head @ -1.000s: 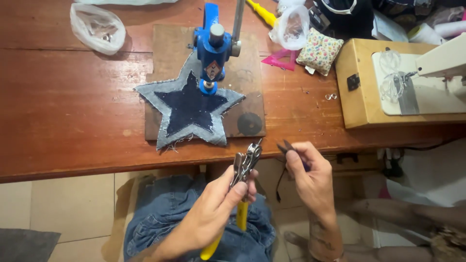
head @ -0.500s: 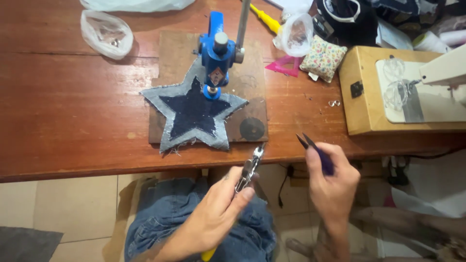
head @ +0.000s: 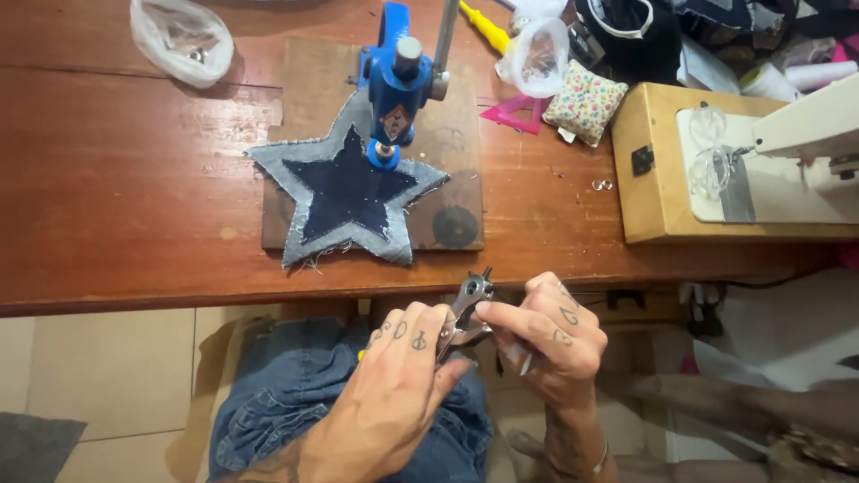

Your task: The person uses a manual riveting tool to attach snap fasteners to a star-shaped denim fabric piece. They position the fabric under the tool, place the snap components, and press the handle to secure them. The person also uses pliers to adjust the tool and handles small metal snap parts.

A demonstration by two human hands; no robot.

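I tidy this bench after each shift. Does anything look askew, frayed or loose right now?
The denim star has frayed edges with loose threads. Two small metal rings lie loose on the table beside the sewing machine base. Nothing looks spilled.

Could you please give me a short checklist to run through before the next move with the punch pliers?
1. Left hand grips the metal revolving punch pliers: ok.
2. Right hand fingers rest on the pliers' head: ok.
3. Which punch tube is lined up: cannot tell, too small.
4. Two-tone blue denim star lies flat on the brown wooden board: ok.
5. Star's upper point sits under the blue hand press: ok.
6. Red-brown wooden table edge near the hands free of loose parts: ok.
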